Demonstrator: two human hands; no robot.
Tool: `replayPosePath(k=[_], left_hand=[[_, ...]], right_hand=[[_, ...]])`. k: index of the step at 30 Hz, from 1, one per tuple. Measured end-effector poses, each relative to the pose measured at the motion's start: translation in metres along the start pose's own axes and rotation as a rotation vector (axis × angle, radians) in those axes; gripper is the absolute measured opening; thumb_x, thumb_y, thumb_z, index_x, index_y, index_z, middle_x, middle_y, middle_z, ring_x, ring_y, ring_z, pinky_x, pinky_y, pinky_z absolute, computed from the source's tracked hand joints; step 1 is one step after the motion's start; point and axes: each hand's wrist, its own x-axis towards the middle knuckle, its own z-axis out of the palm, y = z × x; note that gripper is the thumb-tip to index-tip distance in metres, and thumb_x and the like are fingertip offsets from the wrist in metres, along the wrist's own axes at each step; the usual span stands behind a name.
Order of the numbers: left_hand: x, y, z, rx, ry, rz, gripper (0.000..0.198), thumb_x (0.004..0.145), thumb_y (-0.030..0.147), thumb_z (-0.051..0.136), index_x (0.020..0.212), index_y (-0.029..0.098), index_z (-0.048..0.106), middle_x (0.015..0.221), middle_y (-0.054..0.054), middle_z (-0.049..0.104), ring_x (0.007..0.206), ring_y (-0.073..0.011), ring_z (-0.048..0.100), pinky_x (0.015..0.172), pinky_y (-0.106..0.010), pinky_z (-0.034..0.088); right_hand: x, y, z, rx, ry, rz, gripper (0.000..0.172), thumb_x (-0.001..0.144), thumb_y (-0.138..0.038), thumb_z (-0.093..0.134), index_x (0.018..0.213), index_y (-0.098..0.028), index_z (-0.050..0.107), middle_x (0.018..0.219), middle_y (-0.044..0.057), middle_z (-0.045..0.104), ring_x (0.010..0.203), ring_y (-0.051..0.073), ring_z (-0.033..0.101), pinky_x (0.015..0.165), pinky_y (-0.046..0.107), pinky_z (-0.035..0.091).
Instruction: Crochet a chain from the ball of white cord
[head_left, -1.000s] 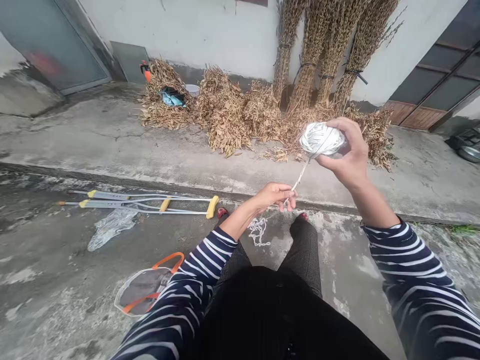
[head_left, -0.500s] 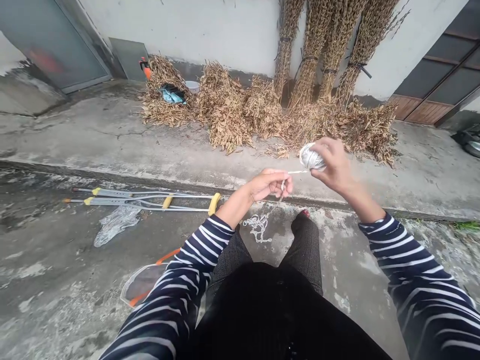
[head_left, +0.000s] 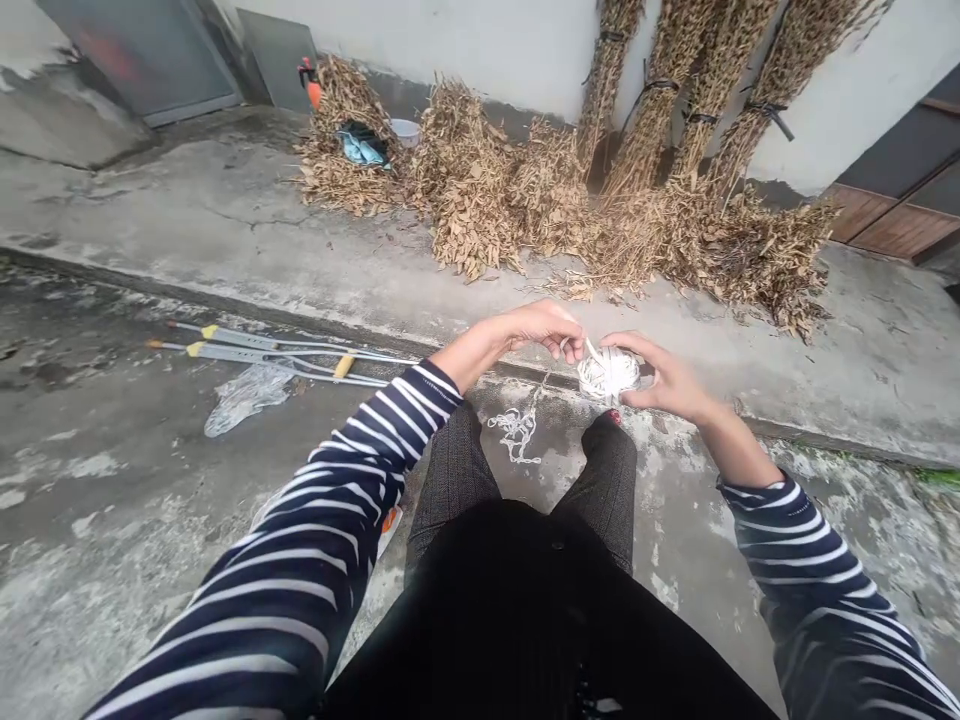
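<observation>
A ball of white cord (head_left: 606, 376) is held in front of me, above my right foot. My right hand (head_left: 654, 375) grips it from the right, thumb below and fingers over the top. Just left of the ball, my left hand (head_left: 551, 328) pinches the strand that runs onto it. From under my left hand the loose cord (head_left: 517, 432) hangs down and lies in a tangled heap on the concrete between my feet.
A pair of crutches (head_left: 274, 350) and a crumpled clear plastic bag (head_left: 247, 397) lie to the left. A raised concrete ledge (head_left: 360, 255) crosses ahead, bearing dry leafy stalks (head_left: 476, 190). Tied bundles (head_left: 652, 110) lean on the wall. A sprayer (head_left: 310, 84) stands behind.
Both hands have come closer together; the right hand lowered the cord ball and turned it, and the left hand rose to its side. The view has tilted slightly down.
</observation>
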Motion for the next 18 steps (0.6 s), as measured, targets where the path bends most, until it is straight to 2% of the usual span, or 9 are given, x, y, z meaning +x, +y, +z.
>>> replayPosePath(k=[3,5,8,12,15,18], left_hand=[[0.002,0.008,-0.012,0.131,-0.093,-0.031,0.024,0.080,0.030,0.085,0.073,0.008,0.078,0.074,-0.013,0.076,0.065,-0.0162,0.072,0.059,-0.026,0.053],[0.002,0.011,-0.017,0.144,-0.124,-0.018,0.025,0.078,0.032,0.087,0.072,0.009,0.078,0.073,-0.013,0.076,0.065,-0.0163,0.072,0.060,-0.027,0.053],[0.000,0.006,-0.022,0.132,-0.156,-0.016,0.024,0.080,0.033,0.085,0.077,0.010,0.079,0.076,-0.011,0.076,0.069,-0.0160,0.073,0.064,-0.027,0.054],[-0.003,-0.021,-0.028,0.104,-0.075,-0.049,0.022,0.080,0.033,0.083,0.079,0.012,0.077,0.076,-0.008,0.076,0.069,-0.0148,0.072,0.067,-0.026,0.055],[-0.001,-0.044,-0.028,0.096,-0.005,-0.072,0.019,0.077,0.030,0.083,0.075,0.012,0.075,0.070,-0.006,0.075,0.065,-0.0132,0.070,0.064,-0.023,0.055],[0.003,-0.062,-0.026,0.100,0.019,-0.063,0.017,0.077,0.027,0.081,0.071,0.013,0.074,0.067,-0.005,0.073,0.061,-0.0125,0.069,0.060,-0.022,0.054]], right_hand=[[-0.002,-0.006,0.000,0.126,-0.115,0.055,0.062,0.078,-0.041,0.083,0.138,-0.031,0.069,0.147,0.008,0.056,0.136,0.033,0.054,0.102,0.046,0.056],[-0.003,-0.004,0.000,0.278,-0.110,0.089,0.059,0.074,-0.041,0.086,0.129,-0.028,0.072,0.142,0.008,0.060,0.135,0.033,0.055,0.105,0.046,0.056],[-0.007,0.007,-0.002,0.533,0.048,0.161,0.062,0.064,-0.042,0.090,0.121,-0.025,0.072,0.135,0.008,0.065,0.130,0.033,0.060,0.105,0.047,0.058],[-0.018,0.018,-0.011,0.787,0.290,0.158,0.063,0.058,-0.040,0.090,0.114,-0.030,0.065,0.132,0.005,0.066,0.128,0.033,0.063,0.102,0.052,0.060],[-0.024,0.006,-0.022,0.892,0.444,0.085,0.061,0.059,-0.038,0.085,0.116,-0.034,0.066,0.139,0.004,0.062,0.129,0.034,0.060,0.098,0.057,0.061],[-0.029,-0.017,-0.042,0.836,0.621,0.047,0.064,0.057,-0.039,0.079,0.120,-0.036,0.069,0.148,0.005,0.057,0.136,0.036,0.053,0.092,0.054,0.063]])
